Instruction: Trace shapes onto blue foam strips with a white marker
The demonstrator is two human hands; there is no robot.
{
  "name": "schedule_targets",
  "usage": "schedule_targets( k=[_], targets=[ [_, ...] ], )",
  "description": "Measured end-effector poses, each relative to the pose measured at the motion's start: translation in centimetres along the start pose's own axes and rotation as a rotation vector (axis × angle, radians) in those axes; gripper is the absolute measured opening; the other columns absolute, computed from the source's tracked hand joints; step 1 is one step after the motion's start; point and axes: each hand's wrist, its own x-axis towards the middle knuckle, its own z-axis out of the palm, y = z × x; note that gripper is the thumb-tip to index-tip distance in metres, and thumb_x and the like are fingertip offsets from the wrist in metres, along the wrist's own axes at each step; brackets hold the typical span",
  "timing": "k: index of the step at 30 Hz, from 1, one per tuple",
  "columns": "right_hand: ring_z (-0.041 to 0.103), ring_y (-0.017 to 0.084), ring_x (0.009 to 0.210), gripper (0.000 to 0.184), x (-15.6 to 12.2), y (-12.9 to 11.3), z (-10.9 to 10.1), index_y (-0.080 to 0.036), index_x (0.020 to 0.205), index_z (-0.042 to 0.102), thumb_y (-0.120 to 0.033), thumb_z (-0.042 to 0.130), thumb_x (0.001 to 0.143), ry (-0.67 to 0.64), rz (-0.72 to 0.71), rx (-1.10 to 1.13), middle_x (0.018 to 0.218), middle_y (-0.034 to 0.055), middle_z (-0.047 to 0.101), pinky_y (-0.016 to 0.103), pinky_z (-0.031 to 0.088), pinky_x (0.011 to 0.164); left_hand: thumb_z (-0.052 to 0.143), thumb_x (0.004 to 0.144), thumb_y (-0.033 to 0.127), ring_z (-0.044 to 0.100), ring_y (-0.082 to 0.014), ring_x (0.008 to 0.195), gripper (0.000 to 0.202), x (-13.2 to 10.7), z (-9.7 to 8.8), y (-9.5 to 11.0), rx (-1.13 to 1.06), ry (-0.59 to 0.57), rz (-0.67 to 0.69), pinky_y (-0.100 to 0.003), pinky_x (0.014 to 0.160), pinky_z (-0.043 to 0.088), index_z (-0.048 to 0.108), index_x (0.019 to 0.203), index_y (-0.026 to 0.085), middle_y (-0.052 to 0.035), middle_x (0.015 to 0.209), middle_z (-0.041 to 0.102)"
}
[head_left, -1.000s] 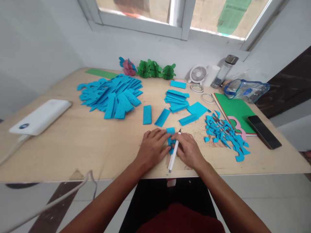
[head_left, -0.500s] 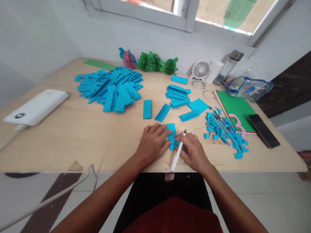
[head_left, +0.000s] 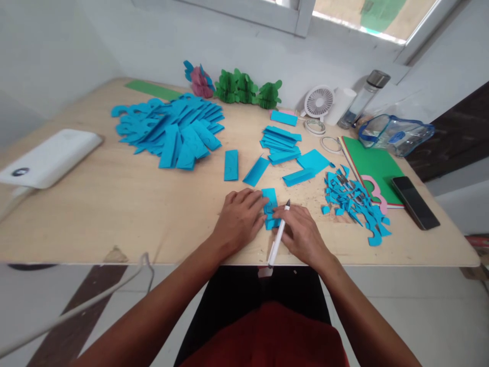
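A small blue paper strip (head_left: 269, 200) with curved pen lines lies close to the table's front edge, between my two hands. My left hand (head_left: 241, 215) rests palm down, its fingers stretched out and their tips on the strip's left side. At the strip's lower right are the fingertips of my right hand (head_left: 300, 232), which also keeps a white pen (head_left: 278, 237) between its fingers, dark tip pointing away from me. Fingers partly cover the strip's lower end. Beyond it lie two folded blue strips (head_left: 231, 165) and a stack of blue strips (head_left: 281, 145).
A large pile of cut blue pieces (head_left: 168, 127) spreads at left, near a white power bank (head_left: 51, 158). Blue scraps (head_left: 349, 196) lie at right beside green sheets (head_left: 376, 168) and a phone (head_left: 415, 203). Green paper shapes (head_left: 237, 86), a fan (head_left: 319, 102) and a bottle (head_left: 362, 99) line the wall.
The view has tilted slightly, so most things on the table sit higher in the picture. Both hands stay at the blue strip, almost unmoved, and the pen is still in my right hand.
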Motion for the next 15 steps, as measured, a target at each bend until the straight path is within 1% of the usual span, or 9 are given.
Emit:
schedule_targets(
  k=[4, 10, 15],
  targets=[
    [0.061, 0.027, 0.111, 0.029, 0.10, 0.10, 0.08, -0.024, 0.113, 0.061, -0.011, 0.057, 0.088, -0.011, -0.014, 0.001, 0.113, 0.0097, 0.071, 0.044, 0.046, 0.095, 0.045, 0.094, 0.025, 0.051, -0.0306, 0.125, 0.032, 0.02, 0.13, -0.07, -0.010, 0.002, 0.006, -0.049, 0.102, 0.038, 0.061, 0.121, 0.019, -0.0121, 0.132, 0.062],
    [0.061, 0.028, 0.112, 0.030, 0.38, 0.09, -0.05, -0.025, 0.116, 0.062, -0.013, 0.056, 0.089, -0.036, -0.018, -0.006, 0.113, 0.0100, 0.071, 0.045, 0.046, 0.095, 0.046, 0.093, 0.025, 0.050, -0.0320, 0.125, 0.033, 0.01, 0.34, -0.15, -0.002, -0.003, -0.001, -0.051, 0.102, 0.037, 0.061, 0.122, 0.018, -0.0131, 0.133, 0.062],
    [0.062, 0.027, 0.110, 0.032, 0.56, 0.11, -0.15, -0.026, 0.118, 0.061, -0.012, 0.055, 0.090, -0.046, -0.032, -0.004, 0.113, 0.0093, 0.071, 0.045, 0.046, 0.095, 0.048, 0.092, 0.025, 0.050, -0.0308, 0.124, 0.033, 0.04, 0.51, -0.21, 0.000, 0.007, -0.013, -0.049, 0.101, 0.037, 0.062, 0.121, 0.020, -0.0118, 0.130, 0.063]
  ],
)
